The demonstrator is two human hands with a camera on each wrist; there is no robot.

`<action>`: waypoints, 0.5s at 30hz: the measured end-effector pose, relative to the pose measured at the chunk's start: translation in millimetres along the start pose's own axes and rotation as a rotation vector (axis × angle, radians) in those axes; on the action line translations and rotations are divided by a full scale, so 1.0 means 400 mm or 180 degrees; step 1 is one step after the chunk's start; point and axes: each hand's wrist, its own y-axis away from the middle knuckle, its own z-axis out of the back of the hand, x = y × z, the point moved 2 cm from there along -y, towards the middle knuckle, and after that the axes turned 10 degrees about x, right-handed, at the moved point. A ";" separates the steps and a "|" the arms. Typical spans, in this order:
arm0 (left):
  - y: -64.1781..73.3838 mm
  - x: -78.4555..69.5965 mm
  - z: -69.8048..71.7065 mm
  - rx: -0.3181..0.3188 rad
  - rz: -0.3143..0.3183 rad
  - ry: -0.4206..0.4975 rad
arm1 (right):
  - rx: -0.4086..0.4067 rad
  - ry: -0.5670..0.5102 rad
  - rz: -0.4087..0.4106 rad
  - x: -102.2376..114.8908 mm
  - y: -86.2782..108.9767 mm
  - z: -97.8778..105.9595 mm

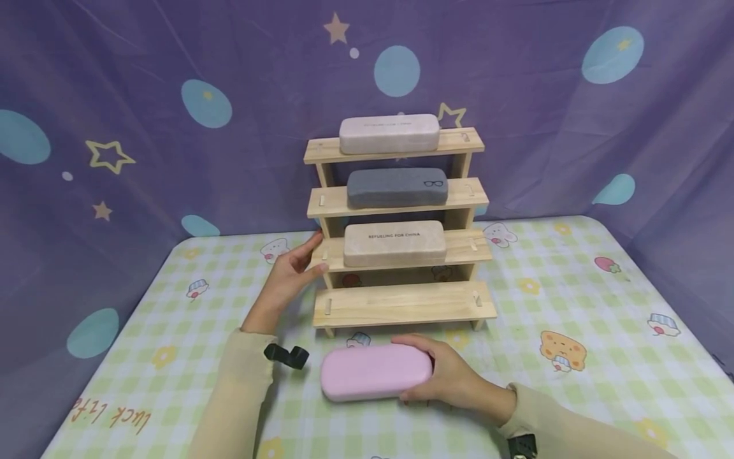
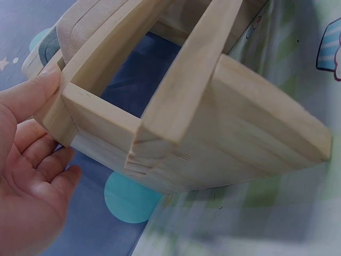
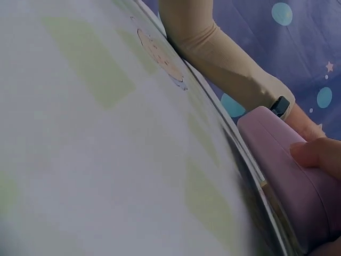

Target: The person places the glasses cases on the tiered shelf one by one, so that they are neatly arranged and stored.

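My right hand [image 1: 453, 379] grips the right end of a pink glasses case [image 1: 373, 373], thumb on the near side and fingers on the far side. The case lies level in front of a four-tier wooden display shelf [image 1: 401, 306]; whether it touches the table I cannot tell. In the right wrist view, the thumb presses on the pink glasses case [image 3: 282, 165]. My left hand [image 1: 289, 274] holds the shelf's left side at the second board from the bottom. The left wrist view has its thumb over the board's end [image 2: 64, 109], with the other fingers below.
A beige glasses case [image 1: 395, 245], a grey-blue glasses case [image 1: 397, 189] and a pale glasses case [image 1: 390, 135] stand on the upper three boards. A green checked tablecloth [image 1: 573, 299] covers the table. Behind hangs a purple curtain [image 1: 275, 76].
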 end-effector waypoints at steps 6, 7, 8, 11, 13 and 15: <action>-0.001 0.000 0.000 -0.0006 -0.0026 0.0023 | -0.0039 0.0094 -0.0061 0.010 0.018 0.010; -0.001 0.000 0.000 -0.0009 -0.0027 0.0013 | -0.0054 0.0108 -0.0068 0.012 0.020 0.012; -0.001 0.000 0.001 -0.0012 -0.0025 0.0005 | -0.0066 0.0124 -0.0069 0.013 0.022 0.014; 0.000 0.000 0.001 -0.0006 -0.0024 -0.0027 | -0.0105 0.0137 -0.0029 0.022 0.030 0.023; 0.000 -0.001 0.001 0.0006 -0.0020 -0.0044 | -0.0136 0.0185 0.0025 0.030 0.036 0.030; 0.000 -0.001 0.001 0.0016 -0.0019 -0.0046 | -0.0151 0.0235 0.0064 0.040 0.040 0.038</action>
